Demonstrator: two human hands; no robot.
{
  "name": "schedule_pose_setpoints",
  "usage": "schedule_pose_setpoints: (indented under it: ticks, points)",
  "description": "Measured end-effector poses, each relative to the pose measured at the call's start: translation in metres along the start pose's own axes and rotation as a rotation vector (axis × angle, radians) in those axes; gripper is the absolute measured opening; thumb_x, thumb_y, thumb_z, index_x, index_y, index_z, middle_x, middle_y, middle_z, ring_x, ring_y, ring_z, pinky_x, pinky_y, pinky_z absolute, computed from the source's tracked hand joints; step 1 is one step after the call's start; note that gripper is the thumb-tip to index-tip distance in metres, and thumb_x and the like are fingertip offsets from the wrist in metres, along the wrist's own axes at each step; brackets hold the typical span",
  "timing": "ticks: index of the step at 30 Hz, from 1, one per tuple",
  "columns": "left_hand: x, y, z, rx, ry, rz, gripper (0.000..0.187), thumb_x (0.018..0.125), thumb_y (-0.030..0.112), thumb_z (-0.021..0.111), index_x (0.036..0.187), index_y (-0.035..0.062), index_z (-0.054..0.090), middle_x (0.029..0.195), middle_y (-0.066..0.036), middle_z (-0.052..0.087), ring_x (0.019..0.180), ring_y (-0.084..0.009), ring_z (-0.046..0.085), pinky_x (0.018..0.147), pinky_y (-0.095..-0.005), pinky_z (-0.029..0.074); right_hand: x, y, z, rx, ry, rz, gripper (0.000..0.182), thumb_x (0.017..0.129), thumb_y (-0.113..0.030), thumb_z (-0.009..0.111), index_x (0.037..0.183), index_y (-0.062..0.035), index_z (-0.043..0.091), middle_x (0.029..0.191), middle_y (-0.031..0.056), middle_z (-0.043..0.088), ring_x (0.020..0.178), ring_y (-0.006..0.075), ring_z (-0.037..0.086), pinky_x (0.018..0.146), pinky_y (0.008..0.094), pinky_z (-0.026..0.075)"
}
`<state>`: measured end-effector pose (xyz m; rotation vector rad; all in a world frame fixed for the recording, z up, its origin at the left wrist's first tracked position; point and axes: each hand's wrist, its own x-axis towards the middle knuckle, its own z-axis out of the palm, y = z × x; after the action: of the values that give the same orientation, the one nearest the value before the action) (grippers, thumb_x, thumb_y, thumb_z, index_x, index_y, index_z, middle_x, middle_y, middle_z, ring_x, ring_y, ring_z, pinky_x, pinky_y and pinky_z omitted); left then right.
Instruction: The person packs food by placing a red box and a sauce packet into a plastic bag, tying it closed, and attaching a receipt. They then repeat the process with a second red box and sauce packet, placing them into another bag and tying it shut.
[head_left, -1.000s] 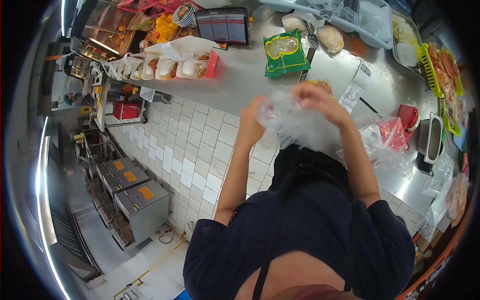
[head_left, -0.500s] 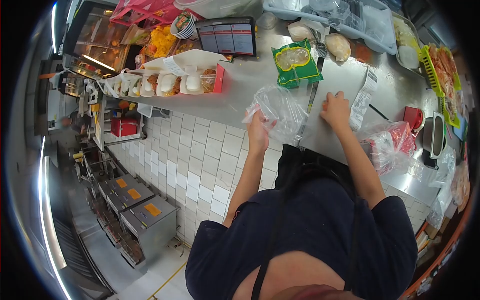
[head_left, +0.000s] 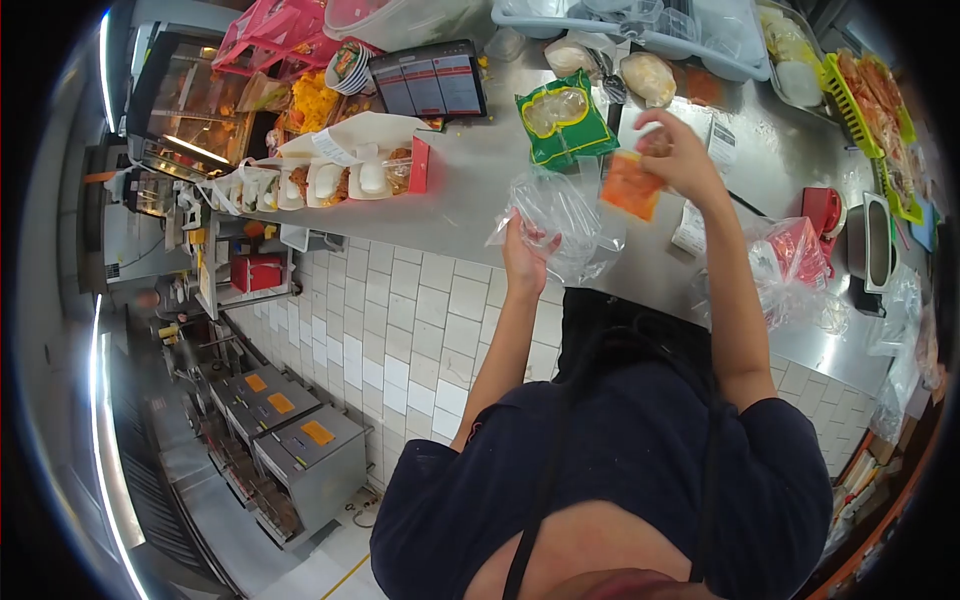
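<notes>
My left hand (head_left: 527, 255) is closed on the edge of a clear plastic bag (head_left: 572, 222), which hangs crumpled over the steel counter. From my right hand (head_left: 685, 165), its fingers bent together at the top, hangs a flat orange-red sauce packet (head_left: 631, 188) just right of the bag's mouth. A green-and-yellow packet (head_left: 566, 118) lies behind the bag. Paper receipts (head_left: 721, 146) lie on the counter, partly covered by my right arm.
Open food boxes (head_left: 372, 178) line the counter's left part, before a tablet screen (head_left: 428, 80). Wrapped pale bundles (head_left: 649, 79) and a blue tray (head_left: 715, 60) are at the back. To the right are a bagged red item (head_left: 790, 255), a metal container (head_left: 873, 242) and a yellow-green basket (head_left: 850, 105).
My right hand has risen from the counter and now holds the orange-red packet near the plastic bag. My left hand keeps its hold on the bag. The whole view has shifted slightly.
</notes>
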<state>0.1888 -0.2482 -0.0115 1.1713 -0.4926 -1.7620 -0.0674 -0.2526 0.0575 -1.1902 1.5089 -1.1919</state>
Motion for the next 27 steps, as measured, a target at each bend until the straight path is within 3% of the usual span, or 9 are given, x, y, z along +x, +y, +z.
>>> schedule_pose_setpoints:
  ticks: [2,7,9,13,15,19,21,25,27]
  points:
    - [0.006,-0.006,-0.003,-0.024,-0.001,0.009,0.036,0.084,0.044,0.051,0.105,0.0149,0.047,0.082,0.001,0.042,0.077,-0.0112,0.042,0.075,-0.0397,0.045,0.007,-0.009,0.032,0.120,-0.097,0.025,0.032,0.066,0.002,0.060,0.095,-0.0062,0.051,0.076,0.0052,0.056,0.071,0.0104,0.056,0.063,0.0247,0.047]
    - [0.009,-0.016,-0.011,-0.010,0.201,0.143,0.023,0.088,0.033,0.047,0.095,0.0121,0.051,0.079,0.000,0.045,0.072,-0.0108,0.048,0.072,-0.0349,0.046,0.007,0.047,0.143,-0.407,-0.061,-0.382,0.031,0.072,0.002,0.055,0.101,-0.0071,0.053,0.085,0.0102,0.057,0.088,0.0184,0.057,0.074,0.0310,0.046]
    - [0.019,-0.025,-0.027,0.128,0.238,0.443,0.028,0.090,0.030,0.044,0.101,0.0053,0.051,0.091,-0.005,0.052,0.085,-0.0157,0.054,0.076,-0.0335,0.046,-0.001,0.054,0.161,0.141,-0.376,-0.058,0.033,0.074,0.001,0.051,0.106,-0.0080,0.053,0.089,0.0124,0.058,0.089,0.0222,0.058,0.078,0.0333,0.045]
    - [0.016,-0.022,-0.032,0.085,0.208,0.426,0.030,0.091,0.026,0.041,0.102,-0.0003,0.050,0.101,-0.010,0.054,0.096,-0.0206,0.054,0.080,-0.0319,0.046,-0.002,0.067,0.153,0.378,-0.428,0.124,0.038,0.077,-0.006,0.052,0.115,-0.0084,0.048,0.098,0.0156,0.057,0.090,0.0286,0.057,0.080,0.0338,0.044]
    - [0.017,-0.026,-0.038,-0.087,0.217,0.352,0.029,0.091,0.024,0.040,0.102,-0.0008,0.050,0.100,-0.010,0.054,0.096,-0.0207,0.054,0.080,-0.0327,0.046,-0.008,0.057,0.130,-0.019,-0.484,-0.344,0.049,0.079,-0.014,0.055,0.125,-0.0077,0.037,0.109,0.0175,0.051,0.095,0.0320,0.054,0.081,0.0347,0.044]
    - [0.032,-0.034,-0.055,-0.082,0.171,0.365,0.034,0.089,0.026,0.044,0.110,-0.0003,0.043,0.106,-0.011,0.050,0.098,-0.0228,0.053,0.083,-0.0389,0.047,-0.018,0.055,0.118,-0.031,0.036,-0.200,0.053,0.079,-0.022,0.058,0.125,-0.0061,0.037,0.108,0.0197,0.051,0.099,0.0339,0.052,0.081,0.0373,0.044]
    - [0.025,-0.031,-0.052,0.051,0.211,0.448,0.032,0.088,0.023,0.045,0.109,-0.0012,0.044,0.105,-0.011,0.051,0.096,-0.0227,0.054,0.080,-0.0362,0.048,-0.019,0.072,0.135,-0.391,0.166,0.151,0.057,0.072,-0.031,0.066,0.118,-0.0060,0.044,0.099,0.0195,0.054,0.095,0.0341,0.053,0.076,0.0384,0.046]
    - [0.018,-0.016,-0.051,0.258,0.182,0.449,0.026,0.088,0.019,0.045,0.105,-0.0009,0.047,0.099,-0.010,0.053,0.094,-0.0214,0.054,0.077,-0.0333,0.048,-0.019,0.077,0.136,-0.542,0.250,0.091,0.050,0.065,-0.042,0.070,0.094,-0.0036,0.056,0.089,0.0199,0.055,0.088,0.0355,0.054,0.073,0.0391,0.046]
    - [0.017,-0.006,-0.050,0.287,0.322,0.454,0.021,0.085,0.010,0.048,0.105,0.0032,0.048,0.080,-0.003,0.055,0.071,-0.0111,0.056,0.055,-0.0249,0.048,-0.006,0.094,0.130,-0.543,0.031,-0.089,0.048,0.064,-0.049,0.070,0.073,-0.0031,0.058,0.080,0.0169,0.057,0.077,0.0314,0.056,0.066,0.0389,0.046]
